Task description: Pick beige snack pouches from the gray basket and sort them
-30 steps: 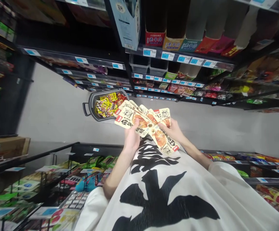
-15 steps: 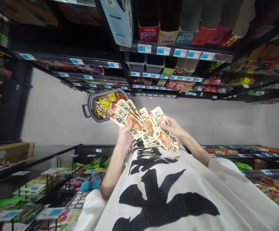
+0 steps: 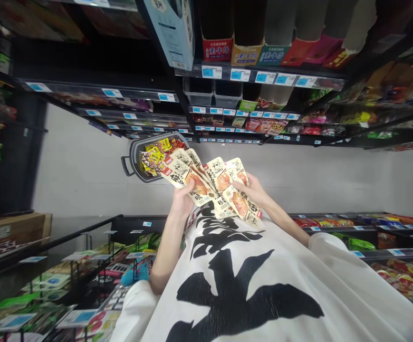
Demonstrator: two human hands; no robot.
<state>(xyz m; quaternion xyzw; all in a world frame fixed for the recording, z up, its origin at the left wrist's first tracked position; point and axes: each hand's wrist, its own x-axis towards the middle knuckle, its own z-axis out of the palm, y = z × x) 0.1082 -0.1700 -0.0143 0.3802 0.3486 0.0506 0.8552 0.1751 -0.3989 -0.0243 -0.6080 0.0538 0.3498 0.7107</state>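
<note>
Several cream-coloured snack packets with red corners and pictures of brown food are fanned out in front of my chest. My left hand grips one bunch of packets, its thumb pressed on the front one. My right hand is closed on another bunch of packets, thumb on top. The two bunches meet in the middle, where packets overlap, and my fingers behind them are hidden. Beyond my left hand a dark grey basket with a side handle stands on the floor, holding yellow and red small packets.
Black shelves with blue price tags and coloured cartons rise ahead. Hanging racks of packaged goods stand behind on the left, and shelves of packets on the right. A cardboard box is at far left. Grey floor runs between.
The packets in the middle have shifted; one now lies more openly in front, beside the right-hand bunch. Both hands stay nearly in place, and the view has moved slightly.
</note>
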